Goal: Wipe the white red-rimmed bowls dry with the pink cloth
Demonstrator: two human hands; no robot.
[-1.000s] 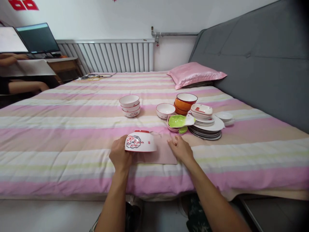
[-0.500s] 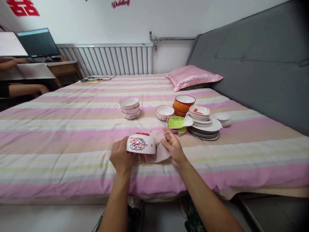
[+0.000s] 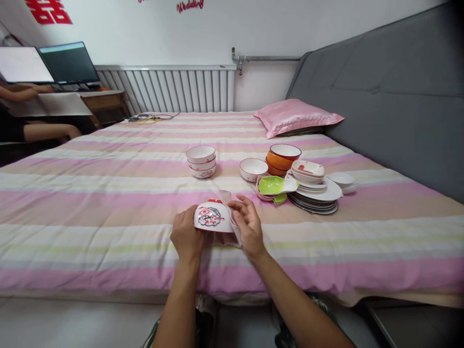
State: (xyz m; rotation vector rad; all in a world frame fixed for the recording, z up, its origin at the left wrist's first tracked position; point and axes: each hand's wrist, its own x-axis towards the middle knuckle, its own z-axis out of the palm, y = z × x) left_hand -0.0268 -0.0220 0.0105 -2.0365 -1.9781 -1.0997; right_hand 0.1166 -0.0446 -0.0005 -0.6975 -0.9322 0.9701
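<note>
My left hand (image 3: pixel 187 235) grips the left side of a white bowl (image 3: pixel 213 217) with a red-and-black blossom pattern, turned upside down above the bed's near part. A pale pink cloth (image 3: pixel 235 226) is wrapped against the bowl's right side and hangs below its rim. My right hand (image 3: pixel 248 226) is closed on that cloth, pressing it to the bowl. Beyond them stands a stack of white bowls (image 3: pixel 202 163), and to its right a single white bowl (image 3: pixel 253 169) with a red rim. The bowl's inside is hidden.
Right of centre are orange bowls (image 3: pixel 276 161), green leaf-shaped dishes (image 3: pixel 271 185), a stack of plates (image 3: pixel 333 190) and small white dishes (image 3: pixel 342 179). A pink pillow (image 3: pixel 297 116) lies by the grey headboard (image 3: pixel 384 96). Another person's arm (image 3: pixel 21 93) rests at a desk on the left.
My right hand has moved left toward the bowl, folding the cloth up against its right side. The whole view has shifted slightly, so things sit a little further right.
</note>
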